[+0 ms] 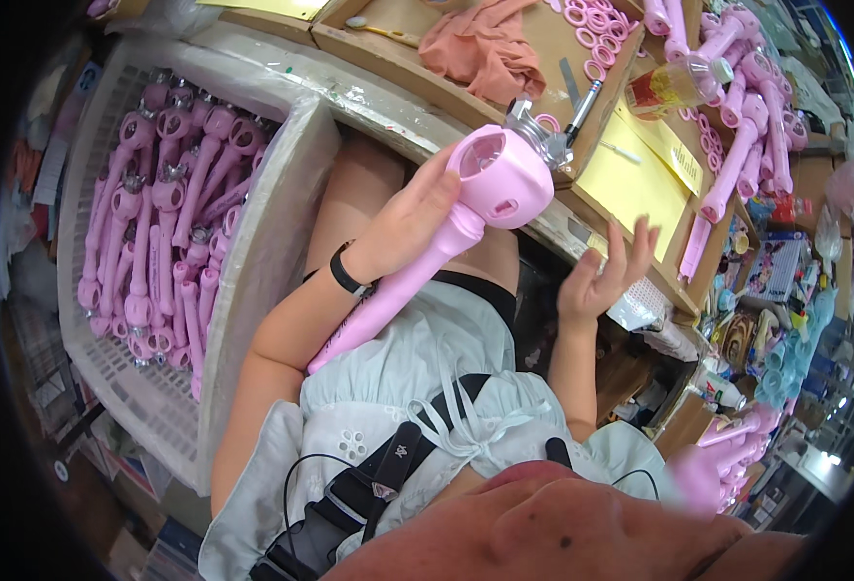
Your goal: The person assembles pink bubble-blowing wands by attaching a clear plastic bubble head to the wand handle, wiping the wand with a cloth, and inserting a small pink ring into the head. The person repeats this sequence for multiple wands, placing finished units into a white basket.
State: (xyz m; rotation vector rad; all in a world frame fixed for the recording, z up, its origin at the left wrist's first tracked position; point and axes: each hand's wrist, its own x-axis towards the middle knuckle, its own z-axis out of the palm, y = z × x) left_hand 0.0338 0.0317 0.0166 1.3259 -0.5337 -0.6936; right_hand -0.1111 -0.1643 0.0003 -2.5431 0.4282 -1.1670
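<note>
Currently, the left hand [415, 215] is clamped on the pink wand [458, 232] at its head; the handle runs back beside the wrist. Wand head: by the tabletop's [388, 114] near edge. The right hand [603, 276], fingers spread, is apart from it.

The left hand [410, 221] grasps a pink wand [403, 283] at its broad head [521, 189], the right hand [601, 274] is raised nearby, and similar wands [167, 197] lie in a white basket [117, 373].
</note>
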